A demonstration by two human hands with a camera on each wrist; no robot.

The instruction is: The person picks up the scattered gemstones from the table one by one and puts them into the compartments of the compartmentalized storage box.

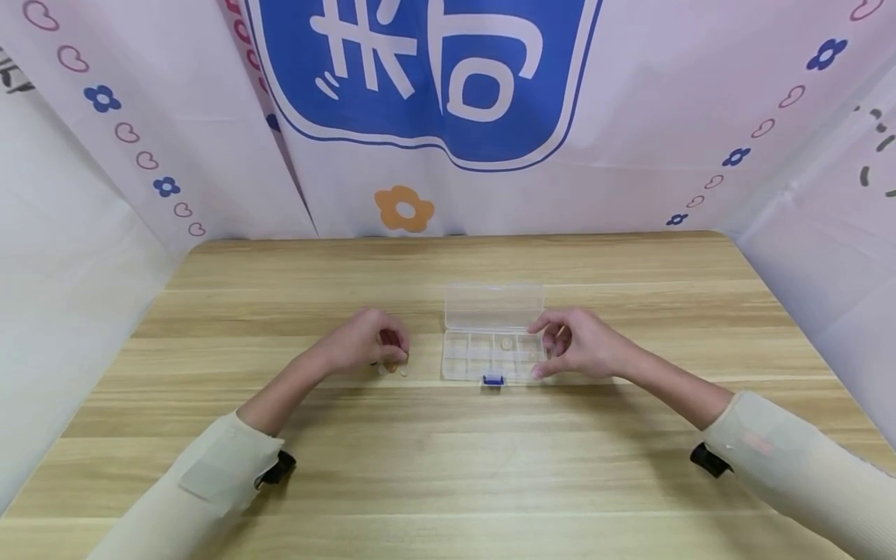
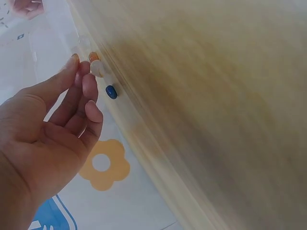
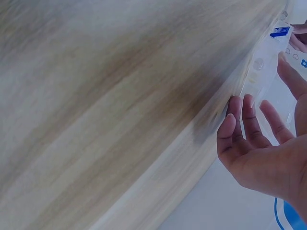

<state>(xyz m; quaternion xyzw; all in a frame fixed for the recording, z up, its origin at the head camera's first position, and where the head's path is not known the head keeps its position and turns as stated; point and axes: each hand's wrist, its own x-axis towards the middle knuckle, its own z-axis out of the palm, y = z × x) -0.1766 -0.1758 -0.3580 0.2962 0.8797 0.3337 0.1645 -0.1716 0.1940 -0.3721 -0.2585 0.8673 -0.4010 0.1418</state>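
Observation:
My left hand (image 1: 364, 342) is low over the table, thumb and index fingertips pinching a small orange polished stone (image 2: 75, 56). Just under its fingers lie more small stones: a dark blue one (image 2: 111, 92), a whitish one (image 2: 97, 68) and an orange one (image 2: 93, 56). To the right, a clear plastic compartment box (image 1: 456, 365) has its lid (image 1: 494, 305) swung back, with a blue latch (image 1: 493, 380) at the front. A pale round stone (image 1: 507, 343) sits in one rear compartment. My right hand (image 1: 584, 342) grips the box's right end, thumb at the front corner, index finger near the hinge.
The wooden table (image 1: 448, 467) reaches a printed cloth backdrop (image 1: 630, 187) behind and pale cloth at both sides. Dark wrist devices (image 1: 278, 468) show under the sleeves.

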